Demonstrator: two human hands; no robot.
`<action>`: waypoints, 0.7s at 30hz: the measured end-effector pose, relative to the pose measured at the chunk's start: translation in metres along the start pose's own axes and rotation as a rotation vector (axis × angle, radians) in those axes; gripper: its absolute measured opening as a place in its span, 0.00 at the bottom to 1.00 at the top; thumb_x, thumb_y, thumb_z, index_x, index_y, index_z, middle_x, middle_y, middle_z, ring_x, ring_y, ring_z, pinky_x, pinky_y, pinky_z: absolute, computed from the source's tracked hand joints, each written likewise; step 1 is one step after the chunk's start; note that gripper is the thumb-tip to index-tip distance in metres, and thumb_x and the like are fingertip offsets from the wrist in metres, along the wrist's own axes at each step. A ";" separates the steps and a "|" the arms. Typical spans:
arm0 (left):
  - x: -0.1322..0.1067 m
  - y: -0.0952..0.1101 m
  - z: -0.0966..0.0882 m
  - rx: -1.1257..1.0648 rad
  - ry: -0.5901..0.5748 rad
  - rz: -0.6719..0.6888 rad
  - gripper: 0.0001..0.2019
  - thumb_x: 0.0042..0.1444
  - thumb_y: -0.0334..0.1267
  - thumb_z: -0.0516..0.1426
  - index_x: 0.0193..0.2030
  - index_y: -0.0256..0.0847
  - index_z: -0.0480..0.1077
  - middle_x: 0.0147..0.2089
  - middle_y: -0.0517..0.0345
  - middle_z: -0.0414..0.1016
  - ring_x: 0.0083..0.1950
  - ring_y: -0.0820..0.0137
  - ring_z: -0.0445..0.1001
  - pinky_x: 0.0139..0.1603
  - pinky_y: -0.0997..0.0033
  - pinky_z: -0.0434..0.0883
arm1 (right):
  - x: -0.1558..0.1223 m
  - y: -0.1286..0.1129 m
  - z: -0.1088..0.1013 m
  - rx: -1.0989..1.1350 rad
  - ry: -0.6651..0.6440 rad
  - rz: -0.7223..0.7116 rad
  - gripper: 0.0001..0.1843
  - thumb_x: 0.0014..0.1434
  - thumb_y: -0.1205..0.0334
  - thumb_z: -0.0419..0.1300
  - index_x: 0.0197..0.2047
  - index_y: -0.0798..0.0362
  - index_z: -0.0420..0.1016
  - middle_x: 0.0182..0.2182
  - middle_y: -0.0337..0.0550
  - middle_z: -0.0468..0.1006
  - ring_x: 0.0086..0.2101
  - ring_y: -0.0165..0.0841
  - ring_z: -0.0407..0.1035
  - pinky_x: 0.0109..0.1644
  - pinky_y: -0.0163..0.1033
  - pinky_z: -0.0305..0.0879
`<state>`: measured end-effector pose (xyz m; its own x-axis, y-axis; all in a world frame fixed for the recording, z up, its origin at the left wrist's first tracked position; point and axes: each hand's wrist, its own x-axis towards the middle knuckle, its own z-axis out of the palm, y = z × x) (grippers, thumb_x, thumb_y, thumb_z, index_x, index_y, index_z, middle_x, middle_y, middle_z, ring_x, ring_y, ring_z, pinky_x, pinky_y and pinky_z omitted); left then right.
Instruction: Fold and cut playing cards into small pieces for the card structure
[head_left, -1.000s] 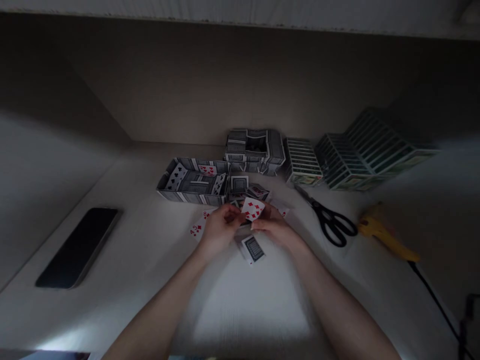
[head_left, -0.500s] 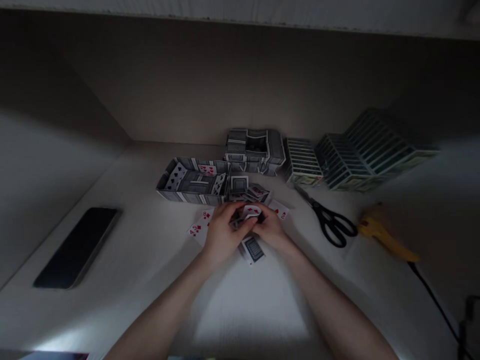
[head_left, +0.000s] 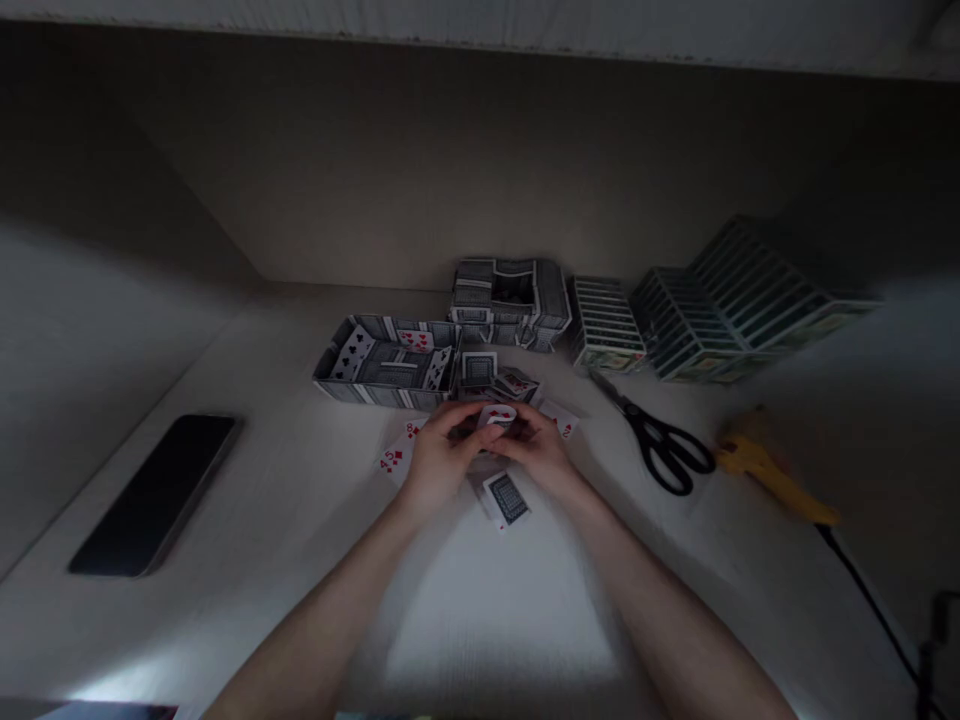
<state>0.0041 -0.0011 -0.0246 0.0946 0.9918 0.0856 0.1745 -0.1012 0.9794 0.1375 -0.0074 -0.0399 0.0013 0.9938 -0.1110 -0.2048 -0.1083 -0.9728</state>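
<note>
Between my two hands a playing card (head_left: pixel 496 413) with red diamonds is held, curved upward at its far edge. My left hand (head_left: pixel 442 455) grips its left side, thumb across the near face. On the right side my right hand (head_left: pixel 540 450) pinches it, its thumb close to the other thumb. Face-down cards (head_left: pixel 508 498) lie just in front of the hands. More loose cards (head_left: pixel 397 455) with red pips are partly under the left hand, and a small pile (head_left: pixel 517 383) lies beyond the fingers. A red card (head_left: pixel 559 418) shows past the right hand.
An open box made of cards (head_left: pixel 386 375) stands behind the left hand. Further back are another card structure (head_left: pixel 510 300) and slatted, green-edged models (head_left: pixel 712 320). Black scissors (head_left: pixel 664 450) and a yellow glue gun (head_left: pixel 776 475) with a cord lie right. A phone (head_left: pixel 154 495) lies left.
The card has bent further, its curved edge now more rolled toward me. Both thumbs have come closer together and the hands have shifted slightly.
</note>
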 end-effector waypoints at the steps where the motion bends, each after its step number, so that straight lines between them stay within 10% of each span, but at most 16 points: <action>1: 0.001 0.001 0.000 -0.053 -0.005 -0.054 0.14 0.43 0.42 0.62 0.39 0.42 0.74 0.40 0.55 0.76 0.41 0.68 0.73 0.44 0.69 0.70 | 0.000 -0.001 0.001 0.017 -0.004 0.016 0.21 0.33 0.64 0.69 0.34 0.52 0.71 0.26 0.36 0.74 0.25 0.28 0.67 0.28 0.34 0.65; 8: 0.004 0.000 -0.002 -0.415 -0.020 -0.394 0.19 0.37 0.42 0.65 0.38 0.37 0.74 0.36 0.54 0.77 0.33 0.71 0.73 0.33 0.72 0.71 | 0.000 -0.005 0.001 0.085 -0.041 0.046 0.17 0.35 0.61 0.70 0.30 0.52 0.69 0.23 0.34 0.73 0.22 0.26 0.65 0.22 0.32 0.64; 21: 0.007 0.001 -0.004 -0.393 0.074 -0.443 0.12 0.33 0.40 0.66 0.27 0.37 0.75 0.27 0.58 0.76 0.28 0.75 0.70 0.31 0.75 0.67 | 0.001 -0.006 -0.002 0.002 -0.058 0.040 0.14 0.39 0.55 0.67 0.24 0.53 0.69 0.13 0.28 0.61 0.14 0.23 0.56 0.18 0.32 0.59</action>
<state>0.0008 0.0056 -0.0225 0.0242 0.9371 -0.3482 -0.1950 0.3460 0.9177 0.1404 -0.0062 -0.0344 -0.0635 0.9885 -0.1374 -0.2051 -0.1477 -0.9675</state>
